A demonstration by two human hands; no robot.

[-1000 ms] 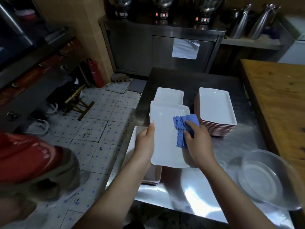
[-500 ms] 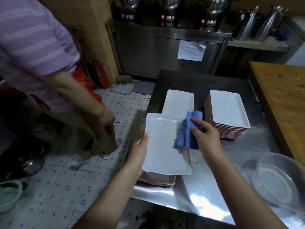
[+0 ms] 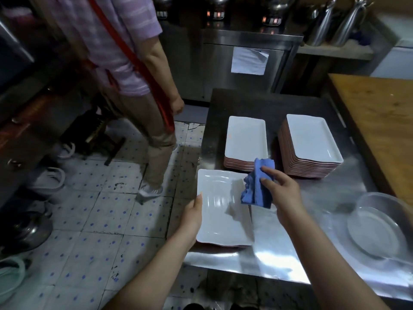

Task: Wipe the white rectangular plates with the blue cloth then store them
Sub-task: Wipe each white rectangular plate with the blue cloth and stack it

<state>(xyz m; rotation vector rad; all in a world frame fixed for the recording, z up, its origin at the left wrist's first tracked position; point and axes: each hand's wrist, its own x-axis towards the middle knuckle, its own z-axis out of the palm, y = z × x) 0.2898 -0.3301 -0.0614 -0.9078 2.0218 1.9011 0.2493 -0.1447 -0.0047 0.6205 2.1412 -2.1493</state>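
Observation:
My left hand [image 3: 192, 217] grips the left edge of a white rectangular plate [image 3: 220, 211], held over a low pile of plates at the steel table's near left corner. My right hand [image 3: 280, 190] holds a crumpled blue cloth [image 3: 258, 186] just above the plate's right edge; whether cloth and plate touch is unclear. Beyond them stand two stacks of white plates with reddish undersides: a short stack [image 3: 245, 142] and a taller stack [image 3: 310, 143] to its right.
A clear glass bowl [image 3: 380, 229] sits at the steel table's [image 3: 290, 253] near right. A wooden counter [image 3: 377, 121] borders the table on the right. Another person [image 3: 125, 63] stands on the tiled floor left of the table. Steel jugs and cookers line the back.
The plate has tilted flatter and lower toward the near pile. My right hand drew the cloth off to the plate's right edge. The other person straightened up and stepped closer beside the table.

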